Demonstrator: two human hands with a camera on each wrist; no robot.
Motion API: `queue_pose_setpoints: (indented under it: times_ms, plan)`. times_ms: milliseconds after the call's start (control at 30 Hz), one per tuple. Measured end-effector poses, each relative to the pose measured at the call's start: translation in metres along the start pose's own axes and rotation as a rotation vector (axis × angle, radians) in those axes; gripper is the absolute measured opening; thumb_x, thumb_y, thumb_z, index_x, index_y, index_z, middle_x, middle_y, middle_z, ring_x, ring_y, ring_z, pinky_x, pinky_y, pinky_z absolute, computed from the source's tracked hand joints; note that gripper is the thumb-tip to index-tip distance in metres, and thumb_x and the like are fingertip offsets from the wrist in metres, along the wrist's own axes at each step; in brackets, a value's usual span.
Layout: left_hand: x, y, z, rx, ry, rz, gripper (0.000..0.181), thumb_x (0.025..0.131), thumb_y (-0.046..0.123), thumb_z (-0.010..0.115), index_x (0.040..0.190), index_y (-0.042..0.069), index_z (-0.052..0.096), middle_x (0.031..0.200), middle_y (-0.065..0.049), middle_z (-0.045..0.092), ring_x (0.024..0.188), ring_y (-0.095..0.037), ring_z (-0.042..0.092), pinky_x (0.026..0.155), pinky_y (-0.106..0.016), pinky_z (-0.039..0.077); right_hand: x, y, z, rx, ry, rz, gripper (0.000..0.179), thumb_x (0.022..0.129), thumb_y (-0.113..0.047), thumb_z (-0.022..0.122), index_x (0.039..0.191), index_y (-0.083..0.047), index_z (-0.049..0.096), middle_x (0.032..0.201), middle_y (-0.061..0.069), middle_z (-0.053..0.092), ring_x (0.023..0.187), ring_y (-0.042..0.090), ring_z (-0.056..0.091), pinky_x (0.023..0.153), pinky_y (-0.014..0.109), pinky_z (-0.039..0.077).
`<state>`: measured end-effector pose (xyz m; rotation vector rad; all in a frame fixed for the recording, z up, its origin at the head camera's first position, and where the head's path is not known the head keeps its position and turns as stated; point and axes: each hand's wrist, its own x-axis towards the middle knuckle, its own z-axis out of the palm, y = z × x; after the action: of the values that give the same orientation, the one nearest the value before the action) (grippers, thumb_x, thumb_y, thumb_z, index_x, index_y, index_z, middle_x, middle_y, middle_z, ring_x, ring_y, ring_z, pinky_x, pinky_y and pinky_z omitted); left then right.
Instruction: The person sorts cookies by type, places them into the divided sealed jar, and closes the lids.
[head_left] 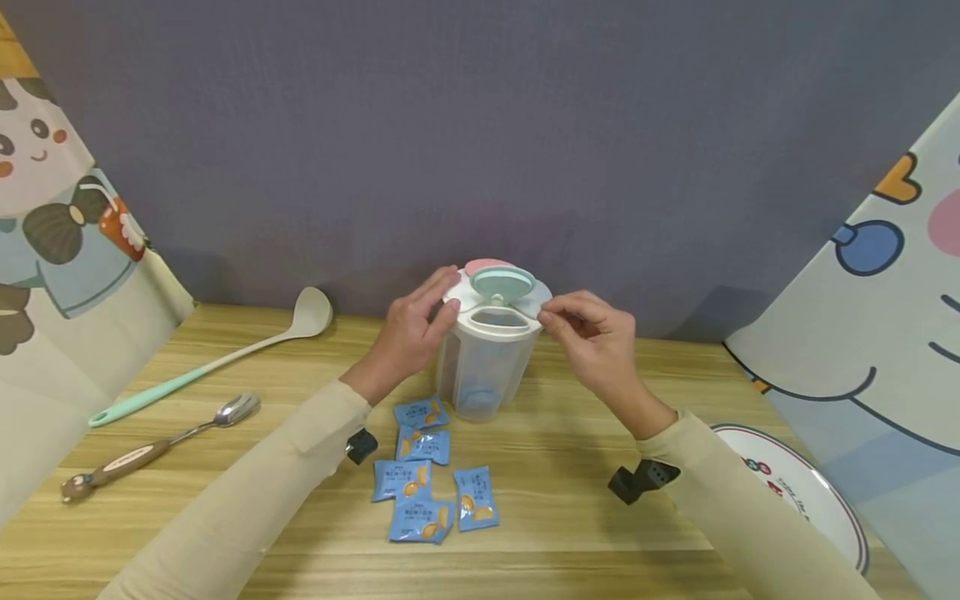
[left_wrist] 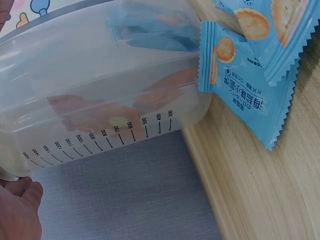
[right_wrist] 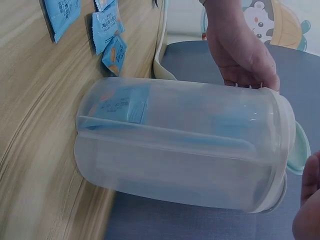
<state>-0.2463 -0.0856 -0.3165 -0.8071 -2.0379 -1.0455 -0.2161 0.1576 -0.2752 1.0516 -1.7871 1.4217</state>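
1. Here on the left, the left hand (head_left: 412, 329) is bending half-closed around the left edge of the lid (head_left: 462, 293), thumb reaching toward the front. To go well, it should be bracing straight down, so the tall container (head_left: 483, 367) isn't tipping.
2. Just below that hand, five blue packets (head_left: 476, 498) are lying on the counter (head_left: 570, 533), outside the container.
3. And between the hands, the container is standing upright! Through its wall, the right wrist view is showing an inner packet (right_wrist: 120, 106) low in one compartment, a divider (right_wrist: 165, 140) running beside it; other blue shapes are blurring too much for counting.
4. On top, left of the right hand's fingertips, the mint flap (head_left: 502, 283) is standing raised, an opening (head_left: 501, 317) showing in front of it.
5. Now the right hand (head_left: 600, 333) is pinching the lid's right edge, thumb and forefinger nearly meeting. It should probably be using light, even fingertip force, steering clear of the mint flap.
6. Farther right of that hand, a plate (head_left: 832, 508) is resting, partly hidden by a sleeve (head_left: 735, 508).
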Motion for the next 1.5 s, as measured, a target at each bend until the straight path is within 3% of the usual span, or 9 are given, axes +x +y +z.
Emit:
queue_pose_setpoints:
  times_ms: [433, 733, 1033, 1500]
  plan:
    - [-0.002, 0.000, -0.001, 0.012, -0.010, -0.011, 0.046, 0.096, 0.025, 0.044, 0.129, -0.004, 0.054, 0.137, -0.015, 0.049, 0.121, -0.030, 0.050, 0.100, -0.038, 0.040, -0.005, -0.003, -0.001, 0.061, 0.036, -0.029, 0.006, 0.079, 0.009, 0.070, 0.083, 0.013, 0.067, 0.076, 0.021, 0.062, 0.060, 0.012, 0.052, 0.051, 0.018, 0.042]
    - [-0.002, 0.000, -0.001, 0.008, -0.011, -0.006, 0.046, 0.097, 0.026, 0.043, 0.129, -0.005, 0.054, 0.136, -0.018, 0.049, 0.120, -0.031, 0.049, 0.100, -0.038, 0.039, -0.018, -0.003, -0.002, -0.003, 0.006, 0.032, 0.015, 0.074, 0.022, 0.066, 0.084, 0.010, 0.068, 0.077, 0.021, 0.062, 0.062, 0.012, 0.053, 0.053, 0.017, 0.045]
    - [0.000, 0.001, -0.001, 0.001, -0.012, 0.000, 0.047, 0.097, 0.027, 0.043, 0.130, -0.005, 0.053, 0.136, -0.019, 0.048, 0.119, -0.032, 0.051, 0.099, -0.039, 0.041, -0.037, -0.007, 0.005, 0.064, -0.046, 0.088, 0.013, 0.076, 0.018, 0.067, 0.084, 0.008, 0.068, 0.075, 0.013, 0.063, 0.059, 0.014, 0.053, 0.048, 0.020, 0.044]
    - [0.000, 0.000, -0.001, 0.008, -0.015, -0.001, 0.046, 0.097, 0.025, 0.043, 0.129, -0.005, 0.054, 0.137, -0.017, 0.048, 0.120, -0.032, 0.050, 0.099, -0.038, 0.040, -0.059, -0.007, 0.016, 0.127, -0.089, 0.181, 0.016, 0.075, 0.022, 0.065, 0.084, 0.009, 0.067, 0.074, 0.014, 0.063, 0.058, 0.012, 0.053, 0.047, 0.020, 0.046]
